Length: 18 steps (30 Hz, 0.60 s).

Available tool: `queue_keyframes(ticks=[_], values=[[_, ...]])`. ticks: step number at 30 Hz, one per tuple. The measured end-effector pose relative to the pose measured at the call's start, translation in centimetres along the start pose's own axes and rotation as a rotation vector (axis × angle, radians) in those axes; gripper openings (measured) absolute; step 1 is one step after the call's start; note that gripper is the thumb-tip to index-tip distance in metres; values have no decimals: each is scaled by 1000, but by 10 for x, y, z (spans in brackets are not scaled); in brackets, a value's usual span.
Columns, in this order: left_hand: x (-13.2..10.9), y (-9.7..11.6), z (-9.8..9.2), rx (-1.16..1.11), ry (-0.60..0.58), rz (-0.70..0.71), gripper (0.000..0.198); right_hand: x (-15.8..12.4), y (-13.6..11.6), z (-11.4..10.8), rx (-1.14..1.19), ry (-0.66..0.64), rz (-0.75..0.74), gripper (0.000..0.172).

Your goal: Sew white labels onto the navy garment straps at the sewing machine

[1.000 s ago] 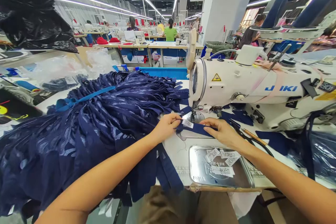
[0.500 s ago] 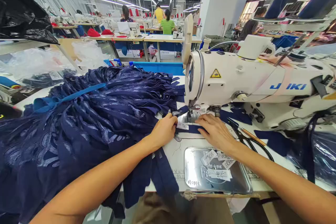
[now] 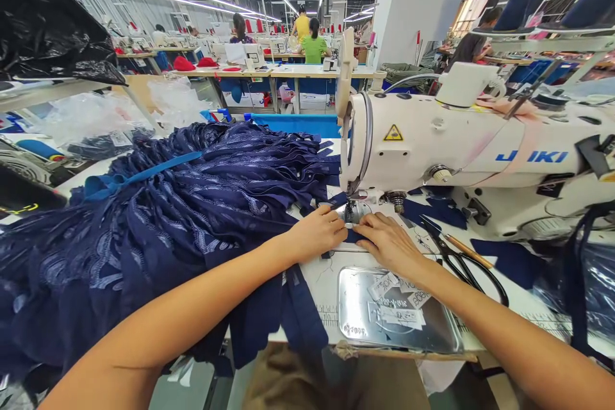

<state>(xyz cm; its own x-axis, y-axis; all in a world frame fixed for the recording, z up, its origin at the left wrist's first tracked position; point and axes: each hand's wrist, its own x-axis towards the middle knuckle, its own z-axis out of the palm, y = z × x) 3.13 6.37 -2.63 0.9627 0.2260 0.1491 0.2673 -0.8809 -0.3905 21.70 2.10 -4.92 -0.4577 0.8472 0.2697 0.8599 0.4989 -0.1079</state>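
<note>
My left hand [image 3: 319,232] and my right hand [image 3: 387,240] lie close together on a small navy fabric strip [image 3: 353,237], right below the needle [image 3: 349,211] of a white sewing machine [image 3: 461,147]. Both hands press the strip flat with fingers bent, fingertips nearly touching. The white label seen on the strip before is hidden under them. A big heap of navy patterned strips [image 3: 158,218] lies to the left, touching my left forearm.
A metal tray [image 3: 398,320] with several white labels sits at the table's front edge. Scissors [image 3: 461,259] lie right of my right hand. Navy offcuts [image 3: 509,259] lie under the machine arm. Clear plastic bags [image 3: 91,118] sit far left. Other people work at distant tables.
Both hands have slid the strip away from me, up under the needle, and drawn closer together. The label is now covered.
</note>
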Motion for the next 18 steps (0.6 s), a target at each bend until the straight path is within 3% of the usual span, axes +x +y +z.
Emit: queue_keyframes(ticks=[5, 10, 18], values=[[1, 2, 12, 54, 101, 59, 20, -2, 0, 5, -17, 64, -17, 12], [0, 2, 20, 57, 198, 60, 19, -3, 2, 10, 59, 139, -141, 16], [-2, 2, 21, 48, 237, 81, 21, -3, 6, 16, 141, 159, -210, 23]])
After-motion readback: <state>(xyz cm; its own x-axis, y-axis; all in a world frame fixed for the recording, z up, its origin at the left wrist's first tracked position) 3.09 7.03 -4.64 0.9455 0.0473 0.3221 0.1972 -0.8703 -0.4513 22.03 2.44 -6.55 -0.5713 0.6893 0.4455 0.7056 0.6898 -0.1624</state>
